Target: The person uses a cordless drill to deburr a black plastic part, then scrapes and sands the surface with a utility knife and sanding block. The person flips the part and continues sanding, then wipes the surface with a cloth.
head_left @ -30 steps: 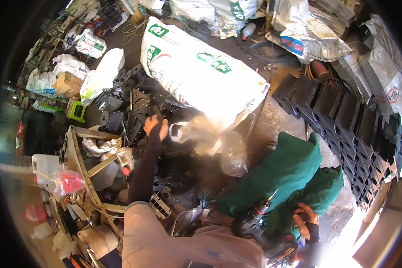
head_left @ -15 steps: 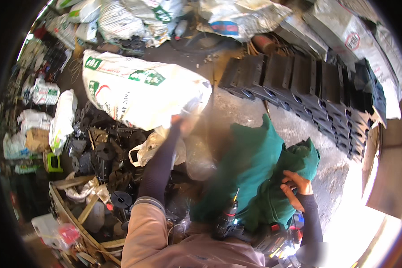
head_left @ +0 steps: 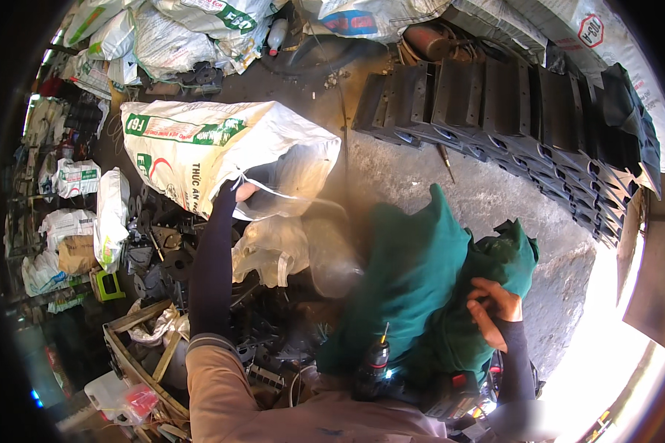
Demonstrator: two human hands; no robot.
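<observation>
My left hand (head_left: 246,191) is closed on the lower rim of a white woven sack (head_left: 181,159) with green print. Some of its fingers are hidden by the sack, whose mouth gapes to the right with a loose white strip hanging across it. My right hand (head_left: 495,304) rests on my green-clad right knee (head_left: 506,258), fingers loosely bent and apart, with nothing in them. Near my lap a drill (head_left: 374,362) points its bit upward. Beside it lies a black and red power tool (head_left: 451,395), partly hidden.
Dark metal brackets (head_left: 458,96) stand in stacked rows at the right. Clear plastic bags (head_left: 273,247) lie below the sack, near black parts (head_left: 174,266). A wooden crate (head_left: 137,362) is at lower left. More filled sacks (head_left: 170,37) line the back, and a screwdriver-like tool (head_left: 446,162) lies by the brackets.
My left hand has moved left along the sack's rim, and the sack's mouth now gapes wider. The view has shifted slightly. My right hand stays on the knee.
</observation>
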